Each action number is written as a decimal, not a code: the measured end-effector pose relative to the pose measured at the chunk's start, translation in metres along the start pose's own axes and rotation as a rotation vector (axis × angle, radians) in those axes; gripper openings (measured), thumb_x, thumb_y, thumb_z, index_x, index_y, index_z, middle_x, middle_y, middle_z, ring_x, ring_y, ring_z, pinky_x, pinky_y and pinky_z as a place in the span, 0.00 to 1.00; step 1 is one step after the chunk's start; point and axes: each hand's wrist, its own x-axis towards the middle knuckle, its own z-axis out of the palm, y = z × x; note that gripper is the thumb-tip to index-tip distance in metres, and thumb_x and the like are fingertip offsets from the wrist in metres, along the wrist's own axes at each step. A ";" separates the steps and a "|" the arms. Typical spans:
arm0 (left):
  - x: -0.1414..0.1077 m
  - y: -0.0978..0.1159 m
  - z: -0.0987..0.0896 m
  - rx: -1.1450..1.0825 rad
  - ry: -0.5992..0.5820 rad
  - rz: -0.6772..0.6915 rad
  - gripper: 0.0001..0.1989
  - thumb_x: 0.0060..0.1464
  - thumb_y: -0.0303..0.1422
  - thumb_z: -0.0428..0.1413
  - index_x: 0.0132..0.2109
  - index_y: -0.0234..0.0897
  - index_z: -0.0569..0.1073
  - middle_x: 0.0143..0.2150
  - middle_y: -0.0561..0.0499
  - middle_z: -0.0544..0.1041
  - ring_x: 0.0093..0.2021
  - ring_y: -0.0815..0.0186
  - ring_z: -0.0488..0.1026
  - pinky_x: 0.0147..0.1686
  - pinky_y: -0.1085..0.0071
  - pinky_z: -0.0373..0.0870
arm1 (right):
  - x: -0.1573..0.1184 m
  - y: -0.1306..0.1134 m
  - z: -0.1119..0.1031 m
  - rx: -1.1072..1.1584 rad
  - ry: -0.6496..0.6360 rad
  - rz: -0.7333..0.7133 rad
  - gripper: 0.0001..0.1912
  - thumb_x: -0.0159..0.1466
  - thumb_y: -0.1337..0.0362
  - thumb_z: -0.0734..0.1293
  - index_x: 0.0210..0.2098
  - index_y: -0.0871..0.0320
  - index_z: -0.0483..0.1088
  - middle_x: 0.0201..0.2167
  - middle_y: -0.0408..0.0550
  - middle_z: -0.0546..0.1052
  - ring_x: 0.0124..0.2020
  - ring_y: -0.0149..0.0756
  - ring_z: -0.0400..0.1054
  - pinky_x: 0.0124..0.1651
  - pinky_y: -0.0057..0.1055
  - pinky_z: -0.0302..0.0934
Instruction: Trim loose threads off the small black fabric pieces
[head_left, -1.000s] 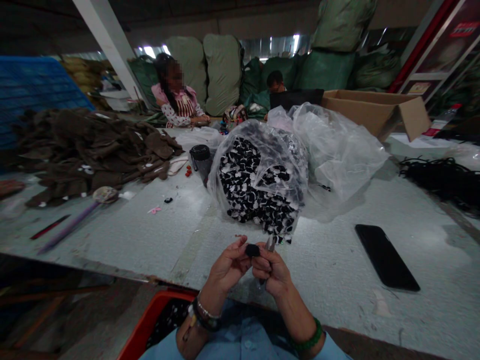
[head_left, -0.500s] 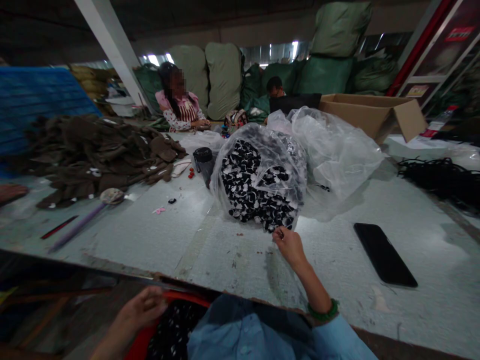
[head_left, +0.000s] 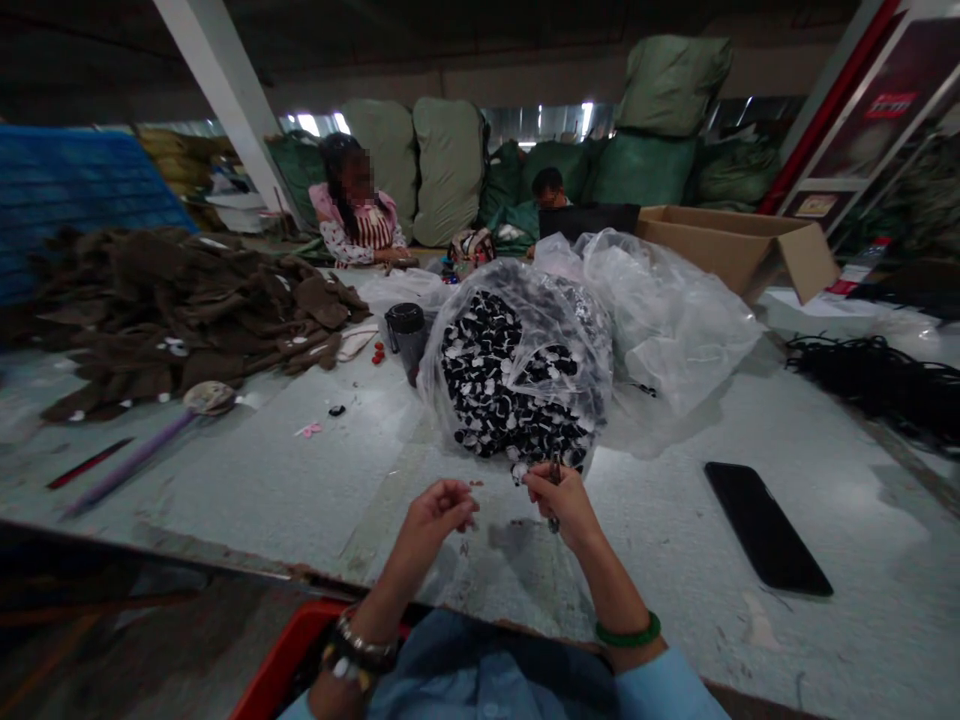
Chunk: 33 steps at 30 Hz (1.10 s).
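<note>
My right hand (head_left: pixel 566 500) is closed at the mouth of a clear plastic bag (head_left: pixel 431 385). Between its fingertips is a small black-and-white piece (head_left: pixel 519 473), and a dark metal tool, seemingly thread snips (head_left: pixel 554 480), is tucked in the same hand. Many similar black-and-white pieces (head_left: pixel 480 370) fill the bag. Just left of the right hand, my left hand (head_left: pixel 435 520) hovers over the table with fingers loosely curled and apart, nothing visible in them. A red container (head_left: pixel 289 660) is partly visible below the table edge, by my lap.
Brown fabric pieces (head_left: pixel 187 310) are heaped at left, near a purple-handled tool (head_left: pixel 135 462). A dark tumbler (head_left: pixel 407 340) stands beside the bag. At right lie a black phone (head_left: pixel 766 528) and black cords (head_left: pixel 870 385). A cardboard box (head_left: pixel 705 245) and two people are across the table.
My left hand has risen from beside the red container to above the table, near my right hand. My right hand has drawn slightly back from the bag with a small piece.
</note>
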 end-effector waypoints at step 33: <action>0.008 -0.002 0.040 0.290 0.042 0.382 0.07 0.39 0.24 0.55 0.26 0.41 0.74 0.32 0.49 0.73 0.38 0.63 0.67 0.46 0.68 0.58 | -0.032 -0.030 0.007 0.211 0.022 -0.167 0.09 0.52 0.60 0.63 0.22 0.60 0.65 0.14 0.39 0.65 0.16 0.24 0.54 0.18 0.22 0.49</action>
